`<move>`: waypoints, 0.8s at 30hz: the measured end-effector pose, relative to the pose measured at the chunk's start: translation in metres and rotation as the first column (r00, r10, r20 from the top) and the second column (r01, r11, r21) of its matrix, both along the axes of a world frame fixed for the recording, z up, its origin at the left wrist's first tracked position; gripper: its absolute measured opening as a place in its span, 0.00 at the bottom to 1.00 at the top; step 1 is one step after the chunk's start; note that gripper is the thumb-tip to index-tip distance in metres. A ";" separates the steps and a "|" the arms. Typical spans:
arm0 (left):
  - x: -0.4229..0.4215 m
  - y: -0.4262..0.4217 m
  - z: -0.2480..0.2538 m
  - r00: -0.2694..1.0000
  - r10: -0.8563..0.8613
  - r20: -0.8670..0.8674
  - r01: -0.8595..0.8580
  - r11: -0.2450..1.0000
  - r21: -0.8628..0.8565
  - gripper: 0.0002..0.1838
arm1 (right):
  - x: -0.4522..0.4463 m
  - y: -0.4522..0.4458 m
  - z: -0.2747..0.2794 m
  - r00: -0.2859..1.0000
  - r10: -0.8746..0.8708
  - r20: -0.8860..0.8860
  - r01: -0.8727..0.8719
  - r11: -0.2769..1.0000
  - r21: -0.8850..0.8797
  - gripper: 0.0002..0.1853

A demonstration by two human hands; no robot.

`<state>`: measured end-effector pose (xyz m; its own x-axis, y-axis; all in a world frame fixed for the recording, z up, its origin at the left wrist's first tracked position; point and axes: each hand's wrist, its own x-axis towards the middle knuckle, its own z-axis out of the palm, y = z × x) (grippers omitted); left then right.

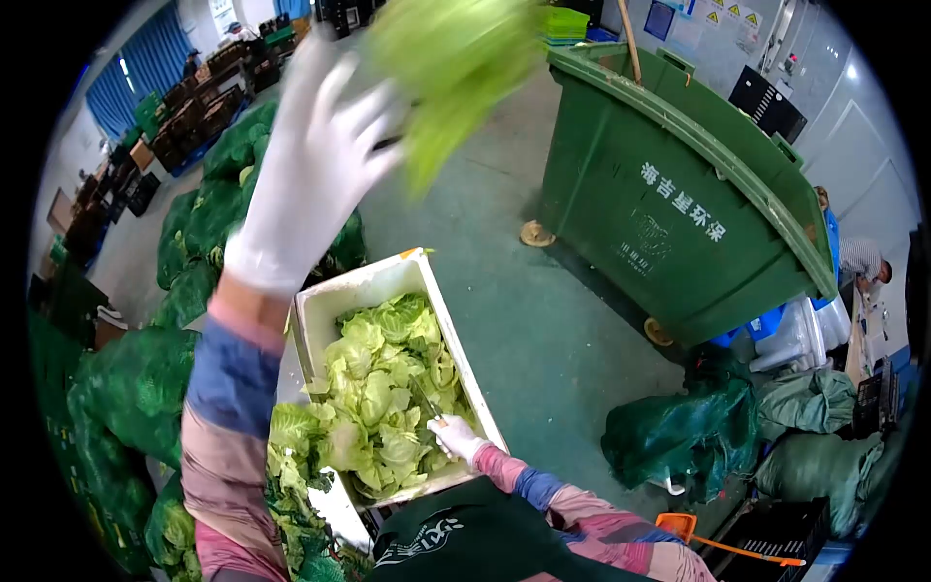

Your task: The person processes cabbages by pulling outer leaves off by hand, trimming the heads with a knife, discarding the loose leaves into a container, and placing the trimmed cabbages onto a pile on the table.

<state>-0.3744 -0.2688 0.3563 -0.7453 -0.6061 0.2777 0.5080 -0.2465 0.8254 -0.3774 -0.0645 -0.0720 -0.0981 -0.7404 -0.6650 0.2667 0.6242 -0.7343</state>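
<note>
My left hand (325,160), in a white glove, is raised high with its fingers spread. Just beyond its fingertips a clump of lettuce leaves (451,68) hangs in the air, smeared by motion; whether it still touches the fingers I cannot make out. Low down, my right hand (456,436), gloved too, is closed around the handle of a knife (424,396). The blade points up over the loose lettuce leaves (383,373) that fill a white foam box (465,373) in front of me.
A large green wheeled bin (669,184) stands ahead on the right, a wooden stick leaning in it. Green net sacks (136,388) of vegetables are piled on the left. Dark green bags (689,432), a black crate (776,533) and a bent person (861,260) are at right.
</note>
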 end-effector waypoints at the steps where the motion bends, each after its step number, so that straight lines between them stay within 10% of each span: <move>1: -0.028 0.002 0.020 0.994 -0.092 -0.065 0.071 0.959 -0.273 0.33 | -0.003 -0.003 0.003 0.999 -0.028 0.038 0.028 1.000 0.013 0.13; 3: -0.074 0.011 0.041 0.988 0.059 -0.141 -0.131 0.799 -0.586 0.27 | -0.012 -0.009 0.008 0.998 -0.050 0.045 0.048 0.998 0.042 0.12; 6: -0.085 0.039 -0.019 0.967 0.251 -0.033 -0.224 0.788 -0.574 0.30 | -0.021 -0.008 -0.003 0.995 -0.068 0.069 0.060 0.992 0.113 0.13; 10: -0.005 0.041 -0.175 0.728 0.499 0.470 -0.006 0.690 -0.724 0.40 | -0.027 -0.008 -0.020 0.998 0.057 -0.042 -0.053 0.995 0.080 0.11; 13: 0.103 0.049 -0.255 0.481 0.552 0.681 -0.307 0.834 -0.459 0.34 | -0.037 -0.010 -0.066 0.961 0.217 -0.171 -0.210 0.976 0.064 0.12; 18: 0.324 0.110 -0.358 -0.287 0.741 0.608 -0.790 0.176 -0.587 0.27 | -0.029 -0.018 -0.035 0.950 0.268 -0.159 -0.258 0.963 0.079 0.09; 20: 0.403 0.134 -0.368 -0.414 0.652 0.635 -0.889 -0.140 -0.436 0.25 | -0.037 -0.032 -0.036 0.948 0.277 -0.155 -0.261 0.958 0.115 0.08; 24: 0.540 0.197 -0.354 -0.924 0.256 0.283 -0.365 -0.374 -0.853 0.22 | -0.020 -0.049 -0.026 0.925 0.318 -0.209 -0.318 0.947 0.031 0.10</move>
